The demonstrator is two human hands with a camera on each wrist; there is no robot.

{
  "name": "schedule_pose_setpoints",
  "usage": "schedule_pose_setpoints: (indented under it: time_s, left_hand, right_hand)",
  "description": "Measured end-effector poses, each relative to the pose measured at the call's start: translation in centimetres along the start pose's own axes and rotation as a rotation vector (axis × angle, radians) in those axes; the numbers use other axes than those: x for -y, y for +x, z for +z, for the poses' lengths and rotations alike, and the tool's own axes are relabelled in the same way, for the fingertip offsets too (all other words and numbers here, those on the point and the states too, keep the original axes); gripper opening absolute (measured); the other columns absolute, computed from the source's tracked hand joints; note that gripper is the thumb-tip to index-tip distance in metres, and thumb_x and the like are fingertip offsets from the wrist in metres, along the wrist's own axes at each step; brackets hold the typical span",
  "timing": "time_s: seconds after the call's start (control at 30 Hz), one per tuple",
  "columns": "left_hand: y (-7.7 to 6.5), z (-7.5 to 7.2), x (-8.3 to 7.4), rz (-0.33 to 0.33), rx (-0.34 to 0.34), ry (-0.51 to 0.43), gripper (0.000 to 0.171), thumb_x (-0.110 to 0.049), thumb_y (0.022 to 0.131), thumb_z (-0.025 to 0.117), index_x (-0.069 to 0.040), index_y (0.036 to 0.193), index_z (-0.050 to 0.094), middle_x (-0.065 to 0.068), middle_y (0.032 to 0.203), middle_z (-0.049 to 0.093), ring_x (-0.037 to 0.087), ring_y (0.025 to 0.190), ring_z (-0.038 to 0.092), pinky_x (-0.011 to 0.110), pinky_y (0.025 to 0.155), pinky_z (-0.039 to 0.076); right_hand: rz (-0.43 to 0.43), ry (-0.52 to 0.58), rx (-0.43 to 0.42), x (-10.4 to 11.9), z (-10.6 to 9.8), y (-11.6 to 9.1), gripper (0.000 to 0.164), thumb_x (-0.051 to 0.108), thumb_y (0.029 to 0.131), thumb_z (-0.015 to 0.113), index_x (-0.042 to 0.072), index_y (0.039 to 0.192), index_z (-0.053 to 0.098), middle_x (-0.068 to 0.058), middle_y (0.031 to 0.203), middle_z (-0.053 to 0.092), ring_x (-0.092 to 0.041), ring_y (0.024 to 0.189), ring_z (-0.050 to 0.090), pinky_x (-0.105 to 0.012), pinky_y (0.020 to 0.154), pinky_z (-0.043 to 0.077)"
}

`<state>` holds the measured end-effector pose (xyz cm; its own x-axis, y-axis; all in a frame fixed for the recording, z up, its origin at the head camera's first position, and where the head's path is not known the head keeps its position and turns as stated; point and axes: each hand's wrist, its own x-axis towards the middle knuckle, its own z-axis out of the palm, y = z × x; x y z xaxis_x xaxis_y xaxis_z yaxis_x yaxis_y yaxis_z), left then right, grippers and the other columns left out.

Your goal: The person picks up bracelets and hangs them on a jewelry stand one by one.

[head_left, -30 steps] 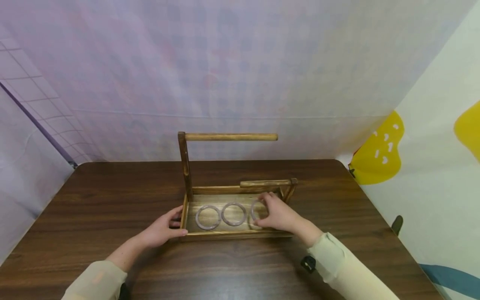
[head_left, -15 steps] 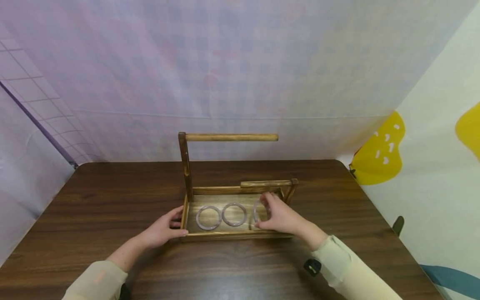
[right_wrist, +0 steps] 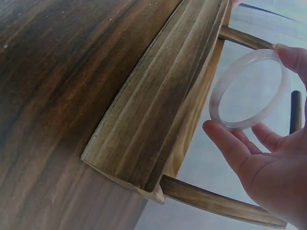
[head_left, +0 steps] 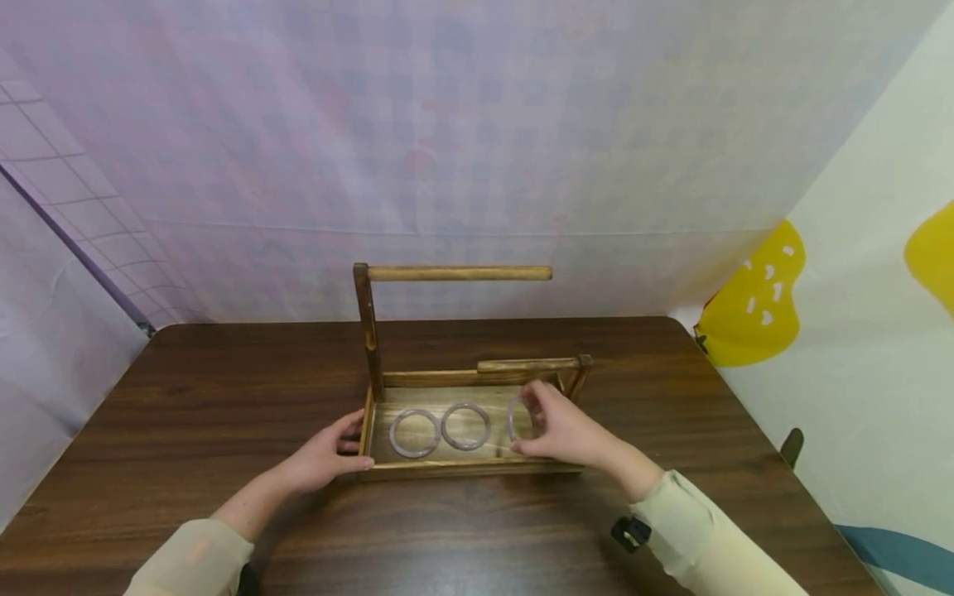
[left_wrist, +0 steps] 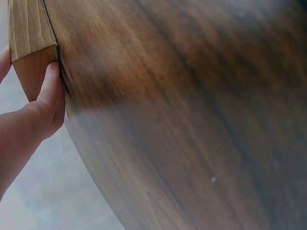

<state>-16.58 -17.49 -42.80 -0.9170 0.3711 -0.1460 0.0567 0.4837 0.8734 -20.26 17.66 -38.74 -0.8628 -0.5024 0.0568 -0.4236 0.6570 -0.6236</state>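
Note:
A wooden display stand (head_left: 473, 469) with a shallow tray base sits mid-table. My left hand (head_left: 316, 457) grips the tray's left end, thumb at the front corner and fingers against the end wall; the left wrist view shows fingertips on the wood. Inside the tray lie two pale bangles, a left one (head_left: 415, 454) and a middle one (head_left: 465, 405), side by side. At the tray's right part my right hand (head_left: 562, 426) pinches a third bangle (right_wrist: 217, 93) between thumb and fingers. That bangle looks tilted in the right wrist view, and the hand partly covers it in the head view.
From the stand's left rises a tall post with a horizontal upper bar (head_left: 462, 273). A shorter lower bar (head_left: 527, 364) reaches in from the right, just behind the right hand. Dark wooden tabletop (head_left: 447, 538) surrounds the stand, with a hanging cloth (head_left: 477, 165) behind.
My right hand has shifted slightly right with the third bangle, widening the gap from the middle one. The left hand, the stand and the other two bangles look unmoved.

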Motion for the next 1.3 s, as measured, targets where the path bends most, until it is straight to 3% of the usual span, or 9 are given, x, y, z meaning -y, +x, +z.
schedule_pose_setpoints:
  time_s: [0.57,0.83,1.1,1.3]
  left_hand:
    - [-0.1,0.1,0.2,-0.006,0.001,-0.024,0.08,-0.013,0.086,0.068,0.013,0.142,0.018,0.036,0.135,0.039,0.047,0.118,0.048,0.047,0.09,0.05]
    - [-0.2,0.2,0.2,-0.006,0.002,-0.024,0.08,-0.014,0.086,0.068,0.014,0.142,0.018,0.036,0.135,0.039,0.047,0.118,0.048,0.047,0.09,0.05]
    - [0.0,0.1,0.3,-0.006,-0.001,-0.03,0.08,-0.013,0.086,0.068,0.013,0.142,0.018,0.036,0.135,0.039,0.048,0.118,0.047,0.047,0.09,0.05]
    - [0.0,0.0,0.3,0.003,0.004,-0.031,0.08,-0.013,0.086,0.067,0.014,0.142,0.018,0.036,0.135,0.039,0.048,0.118,0.048,0.047,0.09,0.05]
  right_hand:
    - [-0.028,0.087,0.007,0.6,-1.1,-1.1,0.056,0.017,0.072,0.079,-0.004,0.113,0.047,-0.019,0.105,0.054,-0.031,0.097,0.055,-0.032,0.079,0.054]
    - [-0.038,0.168,0.025,1.2,-2.1,-1.5,0.054,0.015,0.074,0.078,-0.002,0.113,0.046,-0.016,0.106,0.054,-0.021,0.094,0.056,-0.032,0.082,0.054]
    - [-0.024,0.208,0.054,1.9,-3.4,-1.7,0.054,0.016,0.077,0.076,-0.001,0.116,0.043,-0.02,0.108,0.054,-0.033,0.101,0.055,-0.039,0.084,0.054]
    - [-0.02,0.246,0.054,2.3,-4.1,-1.7,0.053,0.017,0.079,0.075,-0.001,0.118,0.043,-0.018,0.108,0.053,-0.03,0.1,0.056,-0.033,0.084,0.055]
